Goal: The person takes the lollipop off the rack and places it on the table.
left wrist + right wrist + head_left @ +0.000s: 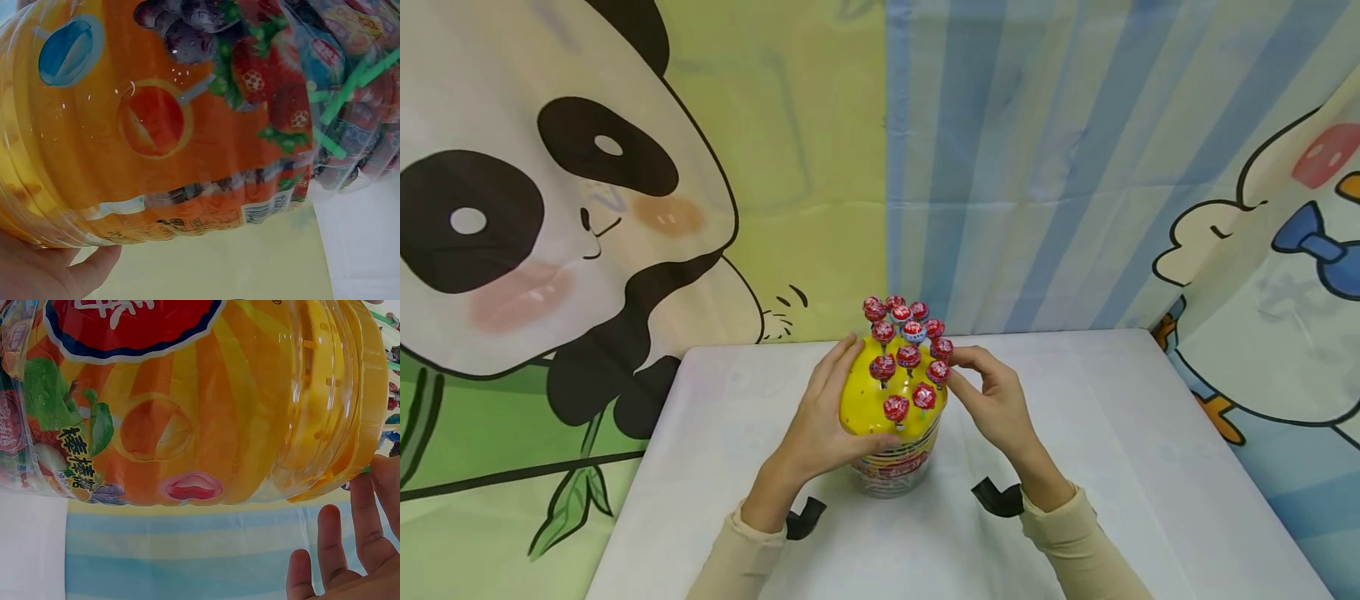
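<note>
A clear plastic candy jar [891, 482] stands upright on the table, its yellow domed lid [863, 398] set with several red-wrapped lollipops [896, 408]. My left hand [816, 421] holds the lid and upper jar from the left, thumb across the front and fingers along the far side. At the lid's right edge, my right hand [1000, 408] pinches a lollipop [937, 372] with thumb and forefinger. A bit of green stick shows at those fingertips in the right wrist view. Lollipops with green sticks [342, 94] fill the jar's lower part beneath an orange fruit label [206, 144].
The jar stands on a white table [1075, 467] with a cartoon-printed cloth [1000, 167] behind it. A black strap [805, 518] hangs at the left wrist and another black strap [997, 497] at the right wrist.
</note>
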`<state>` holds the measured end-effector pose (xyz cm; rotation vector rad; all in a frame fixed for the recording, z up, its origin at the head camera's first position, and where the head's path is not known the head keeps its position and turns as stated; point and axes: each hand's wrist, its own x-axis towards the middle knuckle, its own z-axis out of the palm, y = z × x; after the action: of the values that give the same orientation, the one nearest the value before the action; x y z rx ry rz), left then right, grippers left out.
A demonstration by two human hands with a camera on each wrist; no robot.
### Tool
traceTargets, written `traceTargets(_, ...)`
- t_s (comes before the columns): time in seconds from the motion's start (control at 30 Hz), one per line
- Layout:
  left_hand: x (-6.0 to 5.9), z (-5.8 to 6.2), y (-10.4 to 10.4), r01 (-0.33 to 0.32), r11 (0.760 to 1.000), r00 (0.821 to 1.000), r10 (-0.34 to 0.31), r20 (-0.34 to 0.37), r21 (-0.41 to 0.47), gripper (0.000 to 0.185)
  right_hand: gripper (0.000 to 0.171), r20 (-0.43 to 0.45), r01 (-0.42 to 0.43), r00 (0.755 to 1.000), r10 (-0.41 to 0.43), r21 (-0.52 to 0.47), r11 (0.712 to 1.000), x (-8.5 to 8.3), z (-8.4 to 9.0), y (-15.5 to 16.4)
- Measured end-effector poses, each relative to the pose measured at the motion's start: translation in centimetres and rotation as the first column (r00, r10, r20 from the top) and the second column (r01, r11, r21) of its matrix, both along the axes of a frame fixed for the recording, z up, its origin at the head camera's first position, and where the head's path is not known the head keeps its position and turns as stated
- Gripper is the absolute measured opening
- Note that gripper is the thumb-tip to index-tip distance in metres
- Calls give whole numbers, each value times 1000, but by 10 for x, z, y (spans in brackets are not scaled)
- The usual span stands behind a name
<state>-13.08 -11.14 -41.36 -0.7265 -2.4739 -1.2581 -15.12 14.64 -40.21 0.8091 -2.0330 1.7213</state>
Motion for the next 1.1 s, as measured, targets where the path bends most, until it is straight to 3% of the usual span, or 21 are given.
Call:
traceTargets(0.7,0,-1,0,-3,1000,1000,3,-18,16,115,26,-18,37,999,-38,-48,998,-1,8,-3)
traceTargets(0.93,1,-2,0,-1,1000,1000,2,-19,16,115,21,6,105,994,-105,-38,994,14,34,-1)
traceTargets(1.1,0,0,0,4,1000,1000,-4,-26,16,114,19,31,179,983,-178,-6,984,11,30,9)
